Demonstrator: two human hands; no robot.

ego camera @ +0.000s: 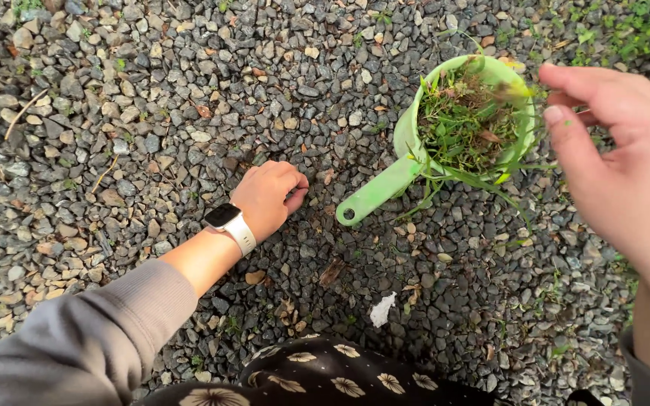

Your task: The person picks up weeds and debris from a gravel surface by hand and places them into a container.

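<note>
My left hand (268,197) rests low on the grey gravel (152,128), fingers curled down against the stones; whether it pinches anything is hidden. A pale watch (229,223) sits on that wrist, with a grey sleeve behind it. My right hand (618,162) hovers at the right edge, close to the camera, fingers spread and empty. Just left of it stands a light green scoop-shaped cup with a long handle (374,197), filled with pulled green grass and weeds (464,124).
Loose gravel covers the ground. A small white scrap (382,308) lies near my knee, with dry leaf bits around it. Green weeds (626,30) grow at the top right. My dark flower-patterned clothing (325,376) fills the bottom edge.
</note>
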